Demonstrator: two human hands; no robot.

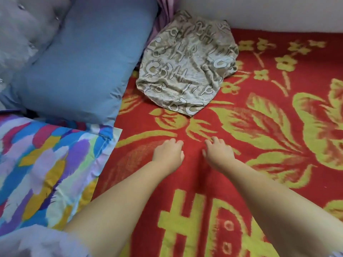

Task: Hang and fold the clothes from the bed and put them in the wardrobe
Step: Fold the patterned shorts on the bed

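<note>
The crumpled garment (187, 65) lies ungrasped on the bed (269, 127); left hand (168, 153) and right hand (218, 153), both empty and relaxed, must reach farther to grasp it.

A crumpled beige garment (187, 65), printed with pale outlined letters, is seen heaped on the red-and-yellow bed blanket (259, 127), upper centre of the frame.

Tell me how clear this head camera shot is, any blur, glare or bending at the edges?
Head view: soft, even light, no glare or hard shadows. The beige letter-print garment and red blanket read fairly sharp; the left hand and right hand look slightly soft. Wide-angle bending curves the blue pillow and blanket edge near the frame borders, and the bottom-left corner is blurred.
</note>
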